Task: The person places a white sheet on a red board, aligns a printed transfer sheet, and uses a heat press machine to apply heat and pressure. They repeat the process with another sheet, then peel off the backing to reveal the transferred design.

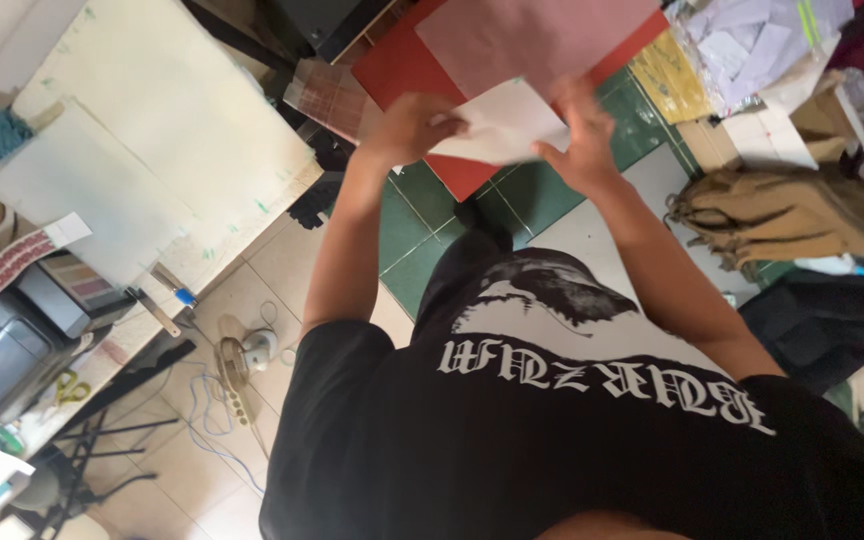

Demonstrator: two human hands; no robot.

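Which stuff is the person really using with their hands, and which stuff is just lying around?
In use:
white paper sheet, held by left hand and right hand
red sheet
pink sheet

Lying about:
tan bag
yellow scissors
power strip
paper scraps

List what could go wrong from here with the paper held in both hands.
1. The pale sheet is gripped at opposite edges by the left hand and the right hand; it looks blurred, so a sharp pull might crease or tear it.
2. It is held in the air above the red sheet and the tiled floor; if it slips, it may land on the floor.
3. A power strip and its cable lie by the person's side, a possible trip hazard.
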